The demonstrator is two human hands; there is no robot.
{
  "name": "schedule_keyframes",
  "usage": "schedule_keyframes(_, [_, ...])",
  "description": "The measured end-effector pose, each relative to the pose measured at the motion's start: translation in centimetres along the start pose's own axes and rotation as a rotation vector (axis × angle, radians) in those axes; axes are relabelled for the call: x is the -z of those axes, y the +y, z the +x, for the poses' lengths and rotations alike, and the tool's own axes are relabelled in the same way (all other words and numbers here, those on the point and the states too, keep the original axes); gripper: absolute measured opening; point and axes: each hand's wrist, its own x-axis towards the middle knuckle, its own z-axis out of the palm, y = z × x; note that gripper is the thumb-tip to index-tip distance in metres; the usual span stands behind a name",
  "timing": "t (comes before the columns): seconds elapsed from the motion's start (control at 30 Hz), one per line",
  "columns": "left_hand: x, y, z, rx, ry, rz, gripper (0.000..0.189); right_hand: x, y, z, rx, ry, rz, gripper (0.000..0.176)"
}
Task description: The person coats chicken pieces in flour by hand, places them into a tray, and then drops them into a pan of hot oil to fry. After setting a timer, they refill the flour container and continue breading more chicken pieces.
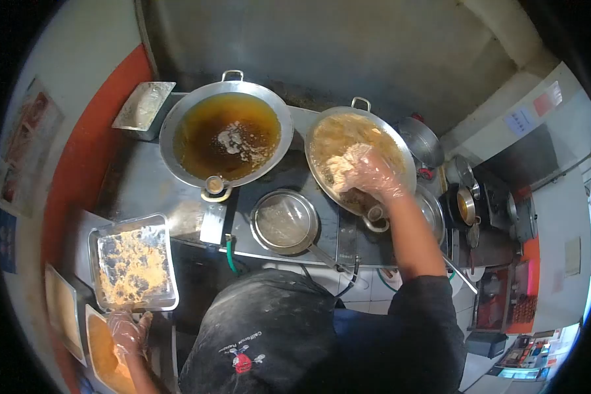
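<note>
My right hand [374, 176], in a clear plastic glove, is over the right wok [408, 157] of bubbling oil. Its fingers are closed around a pale, flour-coated piece of food [340, 172], low over the oil. Down at the left, my gloved left hand [129, 332] has its thumb apart from the fingers, and no held thing shows in it. It lies over the edge of a container of orange batter or crumbs [104, 345], close to the near rim of a metal tray [172, 289] with scattered breading.
The left wok [169, 141] holds brown oil with pale floating bits. A round strainer [284, 222] rests on the counter between the woks, its handle toward me. A metal container of flour [143, 108] stands back left. Pans [421, 141] crowd the right side.
</note>
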Motion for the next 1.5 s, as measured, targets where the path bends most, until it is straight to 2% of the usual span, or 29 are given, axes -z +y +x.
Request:
schedule_keyframes(0.07, [0.5,0.8,0.4,0.06,-0.085,0.022,0.058,-4.2,5.7,-1.3,-0.398,-0.047,0.409,0.052])
schedule_keyframes(0.1, [1.0,1.3,0.5,0.117,-0.166,0.042,0.056,-4.8,7.2,-1.6,-0.393,-0.054,0.417,0.052])
schedule_keyframes(0.17, [1.2,2.1,0.6,0.139,-0.175,0.054,0.053,-5.7,9.6,-1.9,-0.549,-0.101,0.31,0.051])
schedule_keyframes(0.23, [0.6,1.6,0.4,0.109,-0.128,0.051,0.051,-5.6,11.0,-2.1,-0.522,-0.117,0.352,0.045])
schedule_keyframes(0.3, [0.1,1.3,0.6,0.17,-0.182,0.019,0.049,-5.4,12.1,-2.0,-0.408,-0.203,0.281,0.038])
schedule_keyframes(0.33, [-0.3,1.0,0.4,0.118,-0.113,0.029,0.047,-6.2,12.8,-2.3,-0.34,-0.171,0.154,0.03])
schedule_keyframes(0.37, [-0.5,0.9,0.2,0.065,-0.044,0.04,0.045,-5.7,12.9,-2.2,-0.332,-0.173,0.157,0.03])
schedule_keyframes(0.4, [-0.2,1.4,0.1,0.071,-0.044,0.042,0.045,-4.6,12.8,-2.0,-0.227,-0.237,0.073,0.027])
schedule_keyframes(0.43, [0.2,1.8,0.4,0.08,-0.075,0.028,0.042,-4.1,12.8,-1.7,-0.122,-0.301,-0.011,0.025])
schedule_keyframes(0.53, [1.2,2.8,1.3,0.11,-0.147,0.002,0.039,-4.5,13.2,-0.9,-0.012,-0.414,-0.025,0.024])
schedule_keyframes(0.63, [0.8,2.5,1.3,0.115,-0.19,0.035,0.038,-4.2,10.7,0.8,0.046,-0.529,-0.088,0.023])
schedule_keyframes(0.7, [0.2,1.8,1.3,0.103,-0.191,0.077,0.038,-8.6,12.3,1.7,0.08,-0.472,-0.099,0.023])
schedule_keyframes(0.77, [-0.3,1.1,1.1,0.06,-0.182,0.059,0.039,-11.2,13.1,3.0,0.006,-0.375,-0.069,0.024])
schedule_keyframes(0.8, [-0.4,1.0,1.1,0.061,-0.181,0.057,0.039,-8.5,11.5,3.3,-0.122,-0.352,0.021,0.022])
schedule_keyframes(0.93, [-0.3,1.3,1.2,0.13,-0.223,0.137,0.043,-3.6,12.2,4.1,-0.098,-0.197,0.028,0.024])
schedule_keyframes(0.97, [0.1,1.6,1.3,0.152,-0.248,0.139,0.044,-3.7,12.8,4.0,-0.098,-0.198,0.028,0.024])
schedule_keyframes(1.07, [0.1,1.4,1.6,0.139,-0.286,0.141,0.044,-4.7,16.0,2.7,-0.336,-0.027,0.142,0.031])
schedule_keyframes(1.1, [-0.5,1.0,1.3,0.14,-0.291,0.137,0.044,-4.9,16.4,2.4,-0.334,-0.032,0.139,0.031])
schedule_keyframes(1.17, [-1.0,1.0,0.6,0.047,-0.05,0.127,0.043,-4.7,16.7,1.9,-0.508,-0.12,0.305,0.036])
schedule_keyframes(1.2, [-0.8,1.2,0.5,0.05,-0.052,0.124,0.043,-5.0,16.6,1.6,-0.505,-0.121,0.302,0.036])
schedule_keyframes(1.3, [0.1,1.8,0.8,0.082,-0.077,0.031,0.043,-8.4,17.8,1.5,-0.632,-0.04,0.517,0.038])
schedule_keyframes(1.4, [0.3,2.0,1.2,0.113,-0.127,0.034,0.044,-15.1,22.6,2.0,-0.702,-0.035,0.499,0.041])
schedule_keyframes(1.43, [0.6,2.2,1.4,0.135,-0.161,0.045,0.044,-16.6,23.6,2.3,-0.749,-0.005,0.395,0.042])
schedule_keyframes(1.5, [1.0,2.7,1.4,0.157,-0.192,0.059,0.044,-16.5,24.5,1.9,-0.795,0.027,0.293,0.043])
